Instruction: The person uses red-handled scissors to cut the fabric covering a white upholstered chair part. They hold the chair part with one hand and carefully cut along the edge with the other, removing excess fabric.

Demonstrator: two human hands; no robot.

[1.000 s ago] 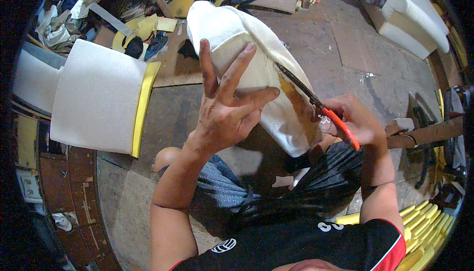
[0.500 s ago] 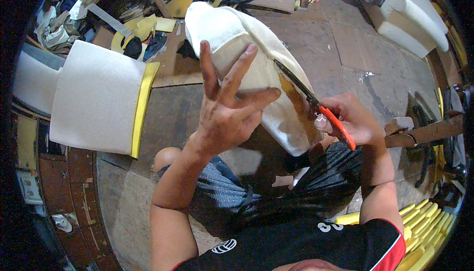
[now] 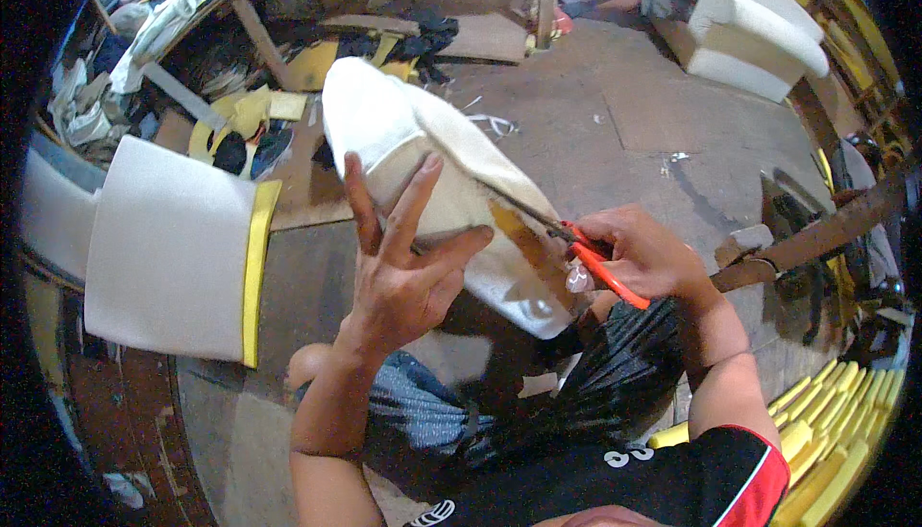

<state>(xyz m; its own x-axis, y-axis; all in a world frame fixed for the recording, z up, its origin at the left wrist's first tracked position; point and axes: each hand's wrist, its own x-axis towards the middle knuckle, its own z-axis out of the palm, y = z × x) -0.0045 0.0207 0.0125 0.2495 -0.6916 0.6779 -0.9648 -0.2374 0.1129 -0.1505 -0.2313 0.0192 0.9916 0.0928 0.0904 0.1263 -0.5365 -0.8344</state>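
A white upholstered cushion piece (image 3: 403, 133) stands tilted over my lap, its far end pointing away from me. My left hand (image 3: 399, 263) presses flat against its near side with the fingers spread. My right hand (image 3: 639, 253) grips orange-handled scissors (image 3: 576, 248), whose blades lie along the cushion's right edge where yellow-brown foam shows. Loose white fabric hangs at the cushion's lower end by my knee.
A white foam panel with a yellow edge (image 3: 173, 253) lies on the floor to my left. Scraps and clutter (image 3: 240, 104) fill the far left. A white armchair (image 3: 749, 37) stands far right, stacked yellow pieces (image 3: 836, 431) lie at the lower right.
The scissors and my right hand have crept slightly toward me along the cushion's edge. My left hand stays pressed on the cushion.
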